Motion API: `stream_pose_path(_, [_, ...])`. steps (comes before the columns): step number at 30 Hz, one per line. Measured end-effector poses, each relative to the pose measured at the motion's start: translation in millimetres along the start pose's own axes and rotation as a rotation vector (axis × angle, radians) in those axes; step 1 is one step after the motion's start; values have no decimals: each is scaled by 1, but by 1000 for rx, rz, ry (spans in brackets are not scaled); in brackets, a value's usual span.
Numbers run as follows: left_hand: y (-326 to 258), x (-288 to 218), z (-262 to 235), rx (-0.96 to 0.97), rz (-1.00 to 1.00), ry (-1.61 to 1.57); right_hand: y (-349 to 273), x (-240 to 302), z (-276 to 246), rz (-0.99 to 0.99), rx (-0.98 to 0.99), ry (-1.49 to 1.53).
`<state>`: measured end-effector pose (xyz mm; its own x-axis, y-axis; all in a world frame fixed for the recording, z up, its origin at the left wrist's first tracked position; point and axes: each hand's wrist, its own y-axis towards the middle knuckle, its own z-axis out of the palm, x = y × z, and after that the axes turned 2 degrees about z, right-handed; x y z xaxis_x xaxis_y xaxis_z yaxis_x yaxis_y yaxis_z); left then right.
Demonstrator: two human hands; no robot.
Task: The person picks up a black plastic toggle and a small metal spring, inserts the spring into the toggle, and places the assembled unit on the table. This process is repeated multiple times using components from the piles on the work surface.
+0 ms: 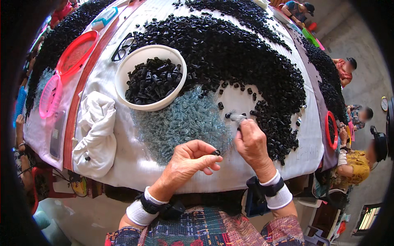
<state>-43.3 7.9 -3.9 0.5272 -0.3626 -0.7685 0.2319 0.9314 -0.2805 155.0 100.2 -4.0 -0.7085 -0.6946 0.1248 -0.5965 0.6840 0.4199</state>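
Observation:
My left hand [188, 160] pinches a small black plastic piece [216, 152] between thumb and index finger, over the near edge of a heap of pale blue-grey coil springs [180, 127]. To its right, my right hand [252, 141] reaches forward with its fingers closed. A pale, blurred shape [237, 117] shows at those fingertips, and I cannot make out what it is. Loose black plastic parts [221, 105] lie close beyond the right hand. A great pile of the same black parts [221, 53] spreads behind and to the right.
Left of the pile stands a white bowl [121, 92] of black parts. Eyeglasses [122, 47] and a crumpled white cloth [96, 131] lie on the white-covered table [135, 170]. Red and pink baskets [50, 96] sit farther left. Other people [355, 168] sit at the right side.

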Motion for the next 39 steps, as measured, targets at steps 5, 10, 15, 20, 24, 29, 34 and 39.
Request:
stream_pose_path(5, [2, 1, 6, -4, 28, -30, -4, 31, -29, 607, -29, 1099])
stream_pose_path(10, [3, 3, 12, -19, 57, -39, -12, 50, -31, 563, -117, 1280])
stream_pose_path(15, [5, 8, 14, -37, 72, -35, -20, 56, -20, 489, -212, 1186])
stream_pose_path(20, [4, 9, 17, -43, 87, -64, -24, 56, -15, 494, -238, 1175])
stream_pose_path(24, [5, 12, 16, -49, 100, -37, -26, 58, -12, 532, -258, 1151])
stream_pose_path(29, [6, 15, 15, -62, 104, 6, -28, 59, -10, 537, -272, 1050])
stream_pose_path(34, [7, 17, 16, -103, 82, 40, -31, 56, -8, 545, -253, 1029])
stream_pose_path(39, [7, 17, 18, -113, 78, 49, -34, 55, -7, 534, -257, 1005])
